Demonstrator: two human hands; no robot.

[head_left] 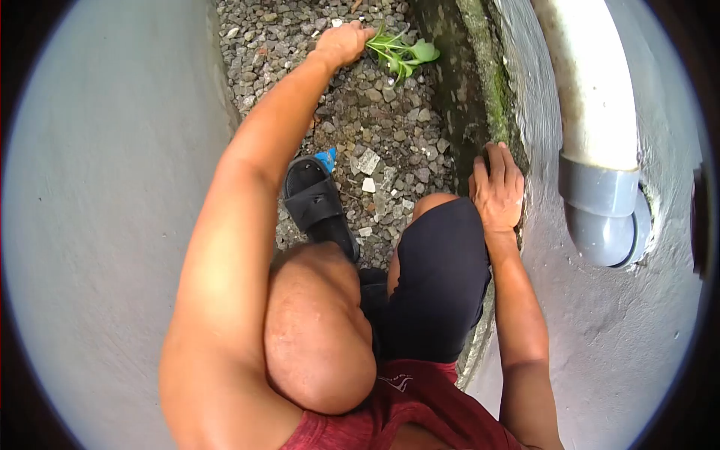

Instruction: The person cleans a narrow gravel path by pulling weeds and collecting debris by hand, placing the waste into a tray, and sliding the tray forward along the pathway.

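My left hand [343,45] is stretched far forward over the gravel, its fingers closed on the base of a green leafy plant [405,54]. The plant's leaves spread out to the right of my fingertips; whether its roots are in the ground is hidden. Nearer to me, my right hand [497,187] lies palm down on the mossy concrete ledge [487,82] beside the right wall. Its fingers are laid out over the ledge and hold nothing.
Grey gravel [375,127] fills a narrow strip between the left wall [112,187] and the ledge. A white pipe [592,82] with a grey elbow [604,217] runs along the right wall. A blue scrap [326,158] lies beside my black sandal [315,202].
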